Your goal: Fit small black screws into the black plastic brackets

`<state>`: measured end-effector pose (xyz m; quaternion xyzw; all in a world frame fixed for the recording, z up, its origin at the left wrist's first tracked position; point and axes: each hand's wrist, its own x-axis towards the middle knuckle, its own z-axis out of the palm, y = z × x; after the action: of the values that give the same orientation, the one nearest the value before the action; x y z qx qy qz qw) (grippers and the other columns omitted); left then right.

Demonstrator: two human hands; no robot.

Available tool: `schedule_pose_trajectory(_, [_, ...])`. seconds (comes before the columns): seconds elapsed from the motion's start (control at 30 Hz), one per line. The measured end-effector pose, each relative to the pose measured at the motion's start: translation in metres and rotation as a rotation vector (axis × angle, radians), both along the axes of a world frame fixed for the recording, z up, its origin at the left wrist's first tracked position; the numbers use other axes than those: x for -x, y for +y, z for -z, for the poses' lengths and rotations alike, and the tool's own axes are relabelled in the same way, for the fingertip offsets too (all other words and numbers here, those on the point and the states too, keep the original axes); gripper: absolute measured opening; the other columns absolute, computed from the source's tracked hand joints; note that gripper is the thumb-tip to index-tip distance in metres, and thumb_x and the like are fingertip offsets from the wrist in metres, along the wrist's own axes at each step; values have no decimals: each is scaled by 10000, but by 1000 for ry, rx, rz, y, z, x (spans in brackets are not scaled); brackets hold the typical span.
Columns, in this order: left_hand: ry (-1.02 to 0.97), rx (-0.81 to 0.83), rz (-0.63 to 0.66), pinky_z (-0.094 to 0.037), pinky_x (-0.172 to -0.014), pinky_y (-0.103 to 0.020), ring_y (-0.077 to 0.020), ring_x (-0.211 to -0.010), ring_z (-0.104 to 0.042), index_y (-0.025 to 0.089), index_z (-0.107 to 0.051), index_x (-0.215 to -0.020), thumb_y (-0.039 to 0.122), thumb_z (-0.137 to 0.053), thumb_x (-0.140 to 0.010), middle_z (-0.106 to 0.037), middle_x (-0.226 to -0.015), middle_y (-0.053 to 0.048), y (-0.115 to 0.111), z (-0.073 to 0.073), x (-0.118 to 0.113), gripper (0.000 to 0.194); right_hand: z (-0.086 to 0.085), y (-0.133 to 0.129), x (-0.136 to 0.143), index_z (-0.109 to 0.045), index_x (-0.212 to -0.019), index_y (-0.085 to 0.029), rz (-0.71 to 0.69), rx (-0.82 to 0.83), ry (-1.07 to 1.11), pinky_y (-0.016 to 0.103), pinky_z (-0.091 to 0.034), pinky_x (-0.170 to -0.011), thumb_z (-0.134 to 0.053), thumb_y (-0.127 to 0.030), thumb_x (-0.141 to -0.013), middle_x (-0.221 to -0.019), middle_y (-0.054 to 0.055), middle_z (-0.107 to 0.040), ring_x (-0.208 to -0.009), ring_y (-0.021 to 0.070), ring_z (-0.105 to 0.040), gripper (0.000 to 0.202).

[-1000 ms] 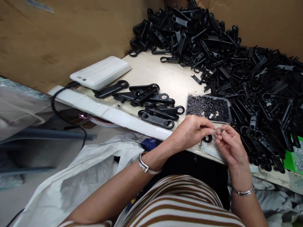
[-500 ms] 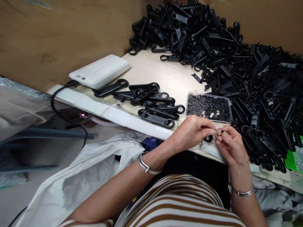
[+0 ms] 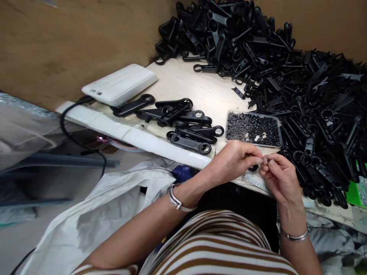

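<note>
My left hand pinches something too small to make out between thumb and forefinger. Its fingertips meet those of my right hand, which is closed on a tiny black piece. Just behind both hands lies a clear shallow tray of small dark pieces. A black ring-ended part shows partly beneath my left hand, on the table edge. Several black plastic arms lie in a loose group left of the tray.
A big heap of black plastic parts covers the back and right of the table. At the left are a white power bank and its black cable. A green container stands far right.
My fingertips have come slightly closer together, and the small black piece has shifted a little between them. The parts on the table lie as before.
</note>
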<state>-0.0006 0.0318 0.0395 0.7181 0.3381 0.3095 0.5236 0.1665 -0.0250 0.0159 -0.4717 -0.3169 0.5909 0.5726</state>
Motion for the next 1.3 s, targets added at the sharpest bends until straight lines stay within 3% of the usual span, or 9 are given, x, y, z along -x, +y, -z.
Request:
schedule_pose_trajectory(0.23, [7,-8,15,-457,-626,-184,-122,-683,-644,128,-736,-793,115,-584,-840,-733,-746,-23,-1,-1,0,159,-2,-4,3,-750,-805,-233,70,-86,-157,268,-561,-595,-848,-319,-663,-648,-5,-692,-563,122,-629,192])
schedule_pose_trajectory(0.47, [42,-30,19,-441,-613,-177,-117,-673,-639,132,-734,-774,101,-584,-838,-725,-726,-11,-2,-4,0,166,5,-10,-1,-744,-864,-225,115,-134,-373,265,-555,-637,-786,-252,-754,-711,-3,-712,-613,126,-658,121])
schedule_pose_trajectory(0.83, [82,-82,19,-447,-635,-178,-116,-677,-641,150,-740,-789,110,-591,-849,-729,-735,-4,-3,-3,0,165,0,-14,-1,-753,-872,-255,181,-233,-675,267,-561,-629,-744,-252,-794,-796,-5,-706,-635,136,-653,79])
schedule_pose_trajectory(1.1, [96,-103,34,-442,-640,-172,-115,-676,-649,148,-747,-785,91,-594,-850,-738,-743,-6,-3,-3,-2,176,-8,-17,0,-746,-895,-290,120,-320,-840,261,-526,-654,-690,-220,-848,-852,-12,-695,-677,130,-628,101])
schedule_pose_trajectory(1.3, [86,-104,23,-449,-637,-182,-118,-679,-650,149,-750,-807,102,-607,-848,-738,-739,-7,-4,-1,-2,155,-15,-18,-2,-737,-950,-297,58,-490,-1027,296,-521,-746,-643,-139,-874,-907,4,-702,-801,163,-645,199])
